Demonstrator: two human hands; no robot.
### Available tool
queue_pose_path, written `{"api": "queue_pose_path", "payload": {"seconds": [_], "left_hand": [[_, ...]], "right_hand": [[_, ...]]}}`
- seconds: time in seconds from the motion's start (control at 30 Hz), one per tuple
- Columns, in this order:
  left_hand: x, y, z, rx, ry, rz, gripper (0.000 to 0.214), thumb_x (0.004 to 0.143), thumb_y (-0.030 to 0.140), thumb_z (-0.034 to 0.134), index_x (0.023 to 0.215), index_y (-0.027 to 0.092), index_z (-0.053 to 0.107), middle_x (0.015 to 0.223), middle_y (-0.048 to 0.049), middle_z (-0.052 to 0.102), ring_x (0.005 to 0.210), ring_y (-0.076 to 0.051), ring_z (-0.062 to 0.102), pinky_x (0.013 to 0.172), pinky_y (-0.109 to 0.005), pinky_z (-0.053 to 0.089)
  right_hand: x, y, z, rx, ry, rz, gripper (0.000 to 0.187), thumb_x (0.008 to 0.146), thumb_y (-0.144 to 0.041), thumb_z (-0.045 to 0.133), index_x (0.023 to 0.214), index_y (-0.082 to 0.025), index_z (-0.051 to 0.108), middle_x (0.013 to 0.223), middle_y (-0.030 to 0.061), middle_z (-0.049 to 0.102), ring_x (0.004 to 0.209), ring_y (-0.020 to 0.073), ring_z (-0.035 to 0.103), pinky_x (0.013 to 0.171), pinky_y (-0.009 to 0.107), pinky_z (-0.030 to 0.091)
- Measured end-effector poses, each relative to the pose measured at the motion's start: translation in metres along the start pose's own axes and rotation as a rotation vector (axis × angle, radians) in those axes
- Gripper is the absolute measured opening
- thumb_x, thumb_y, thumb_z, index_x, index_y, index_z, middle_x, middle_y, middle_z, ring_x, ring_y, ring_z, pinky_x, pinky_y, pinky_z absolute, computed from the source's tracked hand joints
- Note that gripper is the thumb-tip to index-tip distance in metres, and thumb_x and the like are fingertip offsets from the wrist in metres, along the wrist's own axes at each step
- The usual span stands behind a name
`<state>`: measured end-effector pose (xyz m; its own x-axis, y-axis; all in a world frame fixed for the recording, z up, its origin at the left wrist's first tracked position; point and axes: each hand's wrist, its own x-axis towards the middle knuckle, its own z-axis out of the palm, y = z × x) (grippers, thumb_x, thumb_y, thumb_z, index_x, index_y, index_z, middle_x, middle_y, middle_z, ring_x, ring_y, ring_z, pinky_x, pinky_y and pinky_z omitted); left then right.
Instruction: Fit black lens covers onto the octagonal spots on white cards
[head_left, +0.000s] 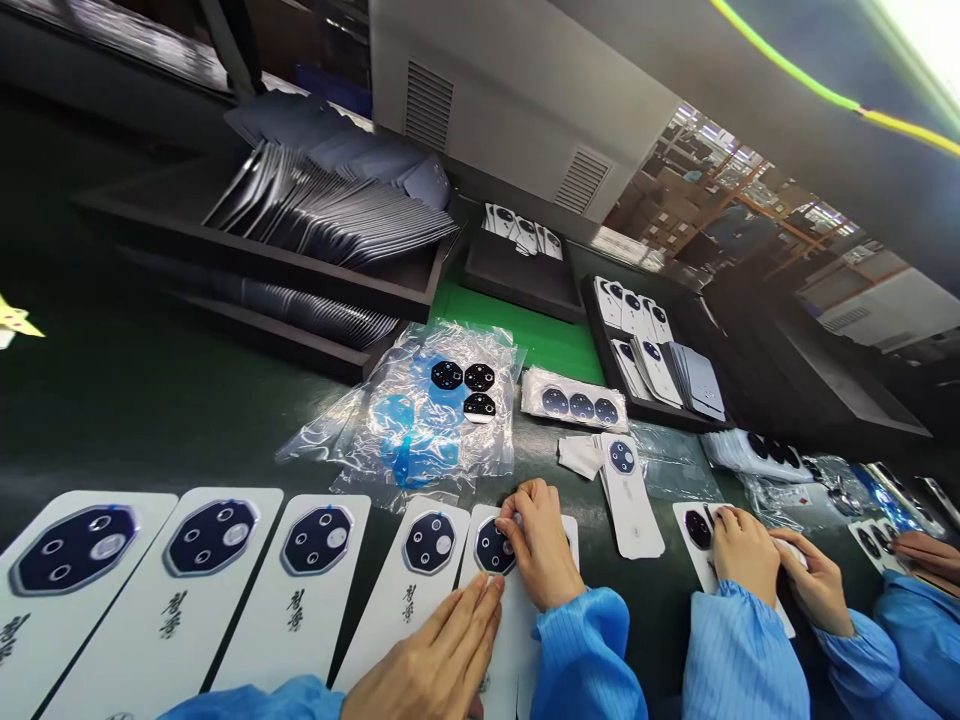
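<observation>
A row of white phone back covers (pixel 319 620) lies along the near edge of the bench, each with a dark octagonal camera piece (pixel 316 540) near its top. My left hand (pixel 431 650) rests with straight fingers, side by side, over the lower part of one cover. On that same cover, my right hand (pixel 541 548) is closed, thumb and fingers bent at the upper right edge of its octagonal camera piece (pixel 493 545). Its fingertips partly hide that piece. Another white cover (pixel 573 535) shows partly behind my right wrist.
Clear plastic bags (pixel 360 440) carry several loose dark octagonal pieces (pixel 480 377). Behind stand black trays (pixel 337 262) of stacked covers. A wrapped stack (pixel 574 400) and a white cover (pixel 630 500) lie ahead. To the right, a co-worker's hands (pixel 746 550) handle another cover.
</observation>
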<state>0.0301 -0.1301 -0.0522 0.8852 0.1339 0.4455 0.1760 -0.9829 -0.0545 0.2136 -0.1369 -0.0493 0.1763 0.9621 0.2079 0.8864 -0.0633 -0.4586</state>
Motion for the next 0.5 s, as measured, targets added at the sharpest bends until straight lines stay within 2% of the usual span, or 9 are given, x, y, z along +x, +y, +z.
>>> {"api": "queue_pose_path", "payload": {"seconds": [0.23,0.33,0.43,0.5], "left_hand": [[0.002,0.004,0.001,-0.007,-0.072,-0.006,0.032,0.098,0.024,0.042,0.114,0.008,0.065,0.121,-0.0131,0.064,0.109,-0.024,0.057,0.09,-0.034,0.039],[0.002,0.005,0.001,-0.019,-0.052,-0.033,0.035,0.098,0.027,0.04,0.111,0.007,0.066,0.115,-0.0122,0.067,0.105,-0.023,0.06,0.088,-0.034,0.04],[0.002,0.007,0.005,-0.058,-0.058,-0.04,0.033,0.098,0.022,0.04,0.112,0.007,0.065,0.108,-0.0096,0.069,0.1,-0.022,0.062,0.086,-0.032,0.042],[0.002,0.007,0.008,-0.071,-0.047,-0.055,0.032,0.098,0.019,0.039,0.112,0.006,0.065,0.107,-0.0089,0.07,0.101,-0.021,0.062,0.087,-0.031,0.043]], "right_hand": [[-0.018,-0.011,0.003,0.01,0.078,-0.034,0.018,0.082,-0.005,0.04,0.077,-0.021,0.048,0.09,0.0065,0.05,0.083,0.0216,0.045,0.071,0.037,0.045],[-0.032,-0.021,-0.008,0.176,0.082,0.035,0.015,0.088,-0.017,0.043,0.076,-0.022,0.051,0.088,0.0054,0.054,0.081,0.0207,0.05,0.069,0.036,0.047],[-0.042,-0.032,-0.027,0.311,0.064,0.091,0.017,0.091,-0.034,0.048,0.08,-0.024,0.054,0.087,0.0038,0.058,0.079,0.0178,0.056,0.068,0.032,0.05],[-0.04,-0.039,-0.037,0.354,0.049,0.093,0.019,0.093,-0.038,0.047,0.08,-0.024,0.052,0.086,0.0036,0.06,0.077,0.017,0.059,0.066,0.03,0.051]]}}
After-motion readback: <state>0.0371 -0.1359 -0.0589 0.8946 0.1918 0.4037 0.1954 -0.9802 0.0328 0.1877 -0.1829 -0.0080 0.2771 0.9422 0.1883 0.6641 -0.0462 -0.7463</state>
